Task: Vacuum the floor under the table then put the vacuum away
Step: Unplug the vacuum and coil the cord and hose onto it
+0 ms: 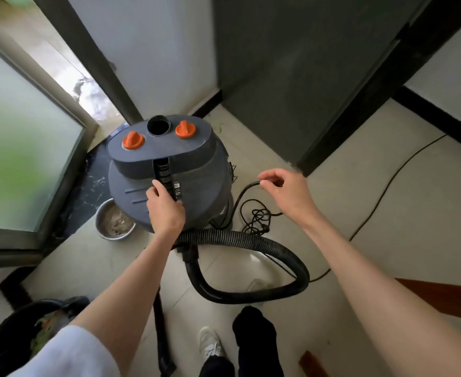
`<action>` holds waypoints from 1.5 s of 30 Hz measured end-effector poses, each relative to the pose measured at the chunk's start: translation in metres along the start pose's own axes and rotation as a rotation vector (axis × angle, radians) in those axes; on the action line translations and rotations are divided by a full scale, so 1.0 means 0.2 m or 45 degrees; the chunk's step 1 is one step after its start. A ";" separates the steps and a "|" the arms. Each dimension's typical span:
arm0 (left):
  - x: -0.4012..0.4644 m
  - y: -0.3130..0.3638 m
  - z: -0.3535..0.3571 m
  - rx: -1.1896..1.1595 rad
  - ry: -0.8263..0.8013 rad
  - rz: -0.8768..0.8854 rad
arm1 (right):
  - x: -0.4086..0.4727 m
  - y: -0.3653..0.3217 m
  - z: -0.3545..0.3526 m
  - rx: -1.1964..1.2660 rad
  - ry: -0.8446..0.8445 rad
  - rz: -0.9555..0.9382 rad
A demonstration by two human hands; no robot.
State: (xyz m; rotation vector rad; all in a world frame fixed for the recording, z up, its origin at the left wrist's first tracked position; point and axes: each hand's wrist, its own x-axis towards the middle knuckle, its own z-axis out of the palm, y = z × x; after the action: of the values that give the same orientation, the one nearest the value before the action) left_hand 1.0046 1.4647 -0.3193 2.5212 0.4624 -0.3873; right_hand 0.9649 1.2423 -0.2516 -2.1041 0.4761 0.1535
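Two bare hands at grey canister vacuum standing on tiled floor, left hand gripping its top handle, right hand pinching black power cord, ribbed hose looping in front.

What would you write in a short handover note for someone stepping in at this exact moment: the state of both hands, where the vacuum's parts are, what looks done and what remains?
Left hand: grips the black handle on top of the grey vacuum.
Right hand: pinches the black power cord, the rest of which lies tangled on the floor beside the vacuum.
Hose: loops on the tiles in front of the vacuum, near the feet.
Vacuum stands in a corner by a glass door, next to a metal bowl.
Done: apparently the vacuuming, though no table shows.
Left: gather the cord and hose, then stow the vacuum.
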 end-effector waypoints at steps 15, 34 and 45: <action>0.42 0.36 0.11 -0.174 0.116 0.053 | 0.62 -0.06 -0.07 -0.021 0.190 -0.067; 0.74 0.66 0.04 -0.145 -0.036 -0.054 | 0.99 -0.24 -0.08 -0.621 0.039 -0.217; 0.40 0.96 -0.22 0.485 -0.269 0.834 | 0.67 -0.24 -0.59 -0.495 0.033 0.070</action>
State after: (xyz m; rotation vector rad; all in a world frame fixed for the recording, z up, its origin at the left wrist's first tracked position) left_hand 1.1606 1.3552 -0.2249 2.7586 -0.5629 -0.5042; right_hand 1.0981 1.1296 -0.1884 -2.4756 0.5544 0.2687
